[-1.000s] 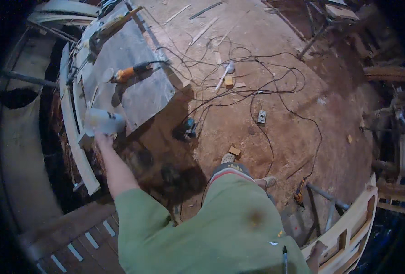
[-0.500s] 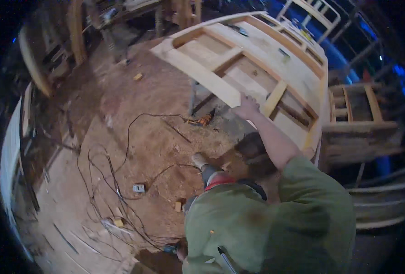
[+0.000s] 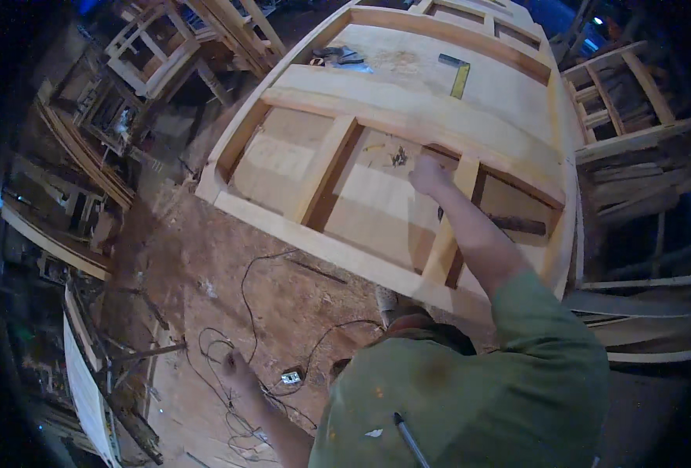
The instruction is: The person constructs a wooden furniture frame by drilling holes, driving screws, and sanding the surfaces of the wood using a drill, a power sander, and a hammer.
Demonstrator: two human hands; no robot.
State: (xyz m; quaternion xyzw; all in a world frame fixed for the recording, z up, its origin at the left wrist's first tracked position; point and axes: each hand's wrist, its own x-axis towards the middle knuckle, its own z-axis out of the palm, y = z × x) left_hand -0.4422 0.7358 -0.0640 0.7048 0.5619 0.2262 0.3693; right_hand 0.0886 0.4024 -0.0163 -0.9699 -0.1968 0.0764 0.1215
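Note:
A pale wooden frame (image 3: 316, 228) with cross-members fills the upper middle. My right hand (image 3: 429, 175) reaches into one bay, fingers curled down beside a small pile of metal fasteners (image 3: 397, 157); what they hold is hidden. A dark brown piece (image 3: 521, 224) lies in the bay to the right. A yellow-and-dark square (image 3: 460, 82) and some dark tools (image 3: 340, 56) rest on the panel above. My left hand (image 3: 240, 370) hangs low over the floor, fingers curled, their contents unclear.
Power cords (image 3: 248, 296) and a grey socket box (image 3: 291, 377) lie on the dusty floor (image 3: 197, 257). Timber racks and frames (image 3: 146, 58) line the left, with a white sheet (image 3: 88, 390) lower down. More wooden frames (image 3: 622, 136) stand at the right.
The view has swung round to the wooden frame. My left hand no longer shows the white container from earlier. My right hand has moved from the frame's edge into a bay.

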